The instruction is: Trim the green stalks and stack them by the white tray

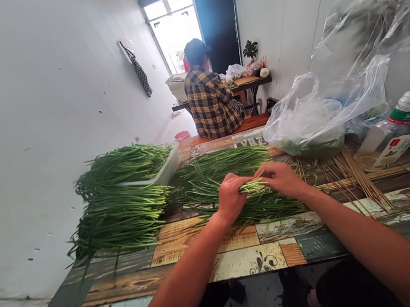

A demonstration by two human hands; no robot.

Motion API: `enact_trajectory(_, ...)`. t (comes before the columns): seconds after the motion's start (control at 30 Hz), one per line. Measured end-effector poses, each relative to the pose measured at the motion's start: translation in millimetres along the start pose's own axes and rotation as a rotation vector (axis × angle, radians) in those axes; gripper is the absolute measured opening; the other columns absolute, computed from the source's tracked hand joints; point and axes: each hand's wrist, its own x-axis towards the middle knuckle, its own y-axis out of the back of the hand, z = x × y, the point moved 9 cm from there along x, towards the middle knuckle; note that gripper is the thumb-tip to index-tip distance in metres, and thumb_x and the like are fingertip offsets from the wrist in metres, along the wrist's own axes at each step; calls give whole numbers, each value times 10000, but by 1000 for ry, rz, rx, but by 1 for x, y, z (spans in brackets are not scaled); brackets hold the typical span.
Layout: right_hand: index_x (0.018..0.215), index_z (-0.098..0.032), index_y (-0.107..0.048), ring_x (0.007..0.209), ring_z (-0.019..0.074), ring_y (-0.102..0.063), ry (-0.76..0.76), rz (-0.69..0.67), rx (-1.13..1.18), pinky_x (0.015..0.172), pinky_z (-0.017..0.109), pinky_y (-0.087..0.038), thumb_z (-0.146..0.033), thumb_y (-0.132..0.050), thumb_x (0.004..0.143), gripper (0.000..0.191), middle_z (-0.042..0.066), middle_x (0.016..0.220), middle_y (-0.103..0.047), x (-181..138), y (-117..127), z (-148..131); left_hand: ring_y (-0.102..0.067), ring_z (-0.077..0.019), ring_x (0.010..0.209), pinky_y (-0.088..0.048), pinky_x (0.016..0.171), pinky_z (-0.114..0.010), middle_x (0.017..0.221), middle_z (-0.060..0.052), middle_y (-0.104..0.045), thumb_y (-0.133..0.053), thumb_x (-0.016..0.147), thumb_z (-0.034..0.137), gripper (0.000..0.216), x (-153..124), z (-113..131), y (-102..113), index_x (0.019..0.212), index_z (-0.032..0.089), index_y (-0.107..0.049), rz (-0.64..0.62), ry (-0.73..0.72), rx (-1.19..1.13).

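Observation:
My left hand is closed around a small bunch of green chive stalks, whose pale cut ends stick out to the right. My right hand pinches the same bunch at those ends. Both hands hover over a loose pile of chives lying on the patterned table. More chives lie spread just behind the hands.
A white tray heaped with chives sits at the back left, with a thick bundle in front of it. Bamboo skewers, a clear plastic bag and a plastic jar are at right. A person in a plaid shirt sits farther back.

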Motion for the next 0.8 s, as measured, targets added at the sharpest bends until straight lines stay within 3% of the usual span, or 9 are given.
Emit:
enact_trajectory(0.1, 732, -173, -717, 643, 151, -564, -37, 38, -122, 594, 274, -422, -456, -612, 790, 307, 32, 702, -673, 3, 18, 16, -584, -167, 713, -453, 713, -301, 800, -17, -741, -610, 734, 48, 244, 2, -2, 0, 883, 198, -733, -27, 11, 16)
enact_trajectory(0.17, 723, -169, -715, 679, 173, -588, -80, 135, -189, 641, 292, -446, -485, -544, 831, 374, 36, 705, -672, 4, 36, 22, -586, -165, 711, -452, 712, -296, 794, -19, -740, -612, 734, 44, 238, 2, -8, 0, 869, 195, -736, -49, 53, 33)
enact_trajectory(0.23, 804, -169, -728, 823, 214, -617, -56, 262, -269, 769, 332, -469, -477, -456, 884, 418, 65, 841, -691, 2, 50, 16, -588, -163, 719, -451, 720, -294, 797, -20, -739, -603, 750, 53, 234, 2, -15, -2, 876, 197, -737, -77, 94, 45)
enact_trajectory(0.3, 934, -186, -728, 1000, 244, -592, 66, 299, -357, 903, 377, -443, -434, -425, 909, 392, 92, 1030, -675, 0, 49, -3, -589, -162, 722, -450, 720, -293, 802, -20, -737, -596, 765, 69, 231, 1, -17, -5, 888, 205, -737, -104, 103, 51)
enact_trajectory(0.37, 999, -212, -718, 1076, 248, -557, 229, 195, -429, 954, 400, -419, -380, -461, 902, 322, 100, 1104, -655, -2, 30, -22, -587, -160, 708, -447, 706, -292, 790, -19, -733, -592, 768, 72, 235, 0, -15, -8, 885, 213, -739, -128, 83, 51)
enact_trajectory(0.47, 893, -224, -737, 967, 237, -581, 346, -43, -459, 893, 401, -446, -314, -520, 877, 236, 95, 939, -694, -7, -1, -31, -586, -158, 685, -441, 687, -294, 769, -13, -732, -589, 757, 59, 253, 0, -10, -8, 870, 225, -742, -141, 44, 37)
enact_trajectory(0.6, 775, -216, -750, 738, 192, -606, 110, -44, -165, 706, 324, -479, -362, -594, 823, 219, 52, 726, -708, -3, -2, -14, -598, -155, 690, -441, 691, -297, 776, -12, -736, -574, 771, 69, 248, 3, -3, -1, 856, 230, -743, -86, 3, -10)
enact_trajectory(0.7, 756, -186, -739, 637, 156, -588, -157, 74, 198, 591, 274, -451, -448, -649, 752, 277, 38, 732, -714, -2, -1, 10, -590, -158, 685, -444, 685, -302, 777, -17, -735, -561, 782, 87, 221, 3, 0, 6, 855, 211, -730, -13, -21, -16)
enact_trajectory(0.8, 712, -157, -692, 502, 106, -467, -280, 243, 392, 483, 250, -361, -540, -647, 719, 385, 17, 624, -646, -3, 5, 32, -577, -166, 685, -444, 674, -306, 763, -27, -727, -555, 773, 92, 199, 3, 2, 9, 836, 192, -715, 33, -42, 6)
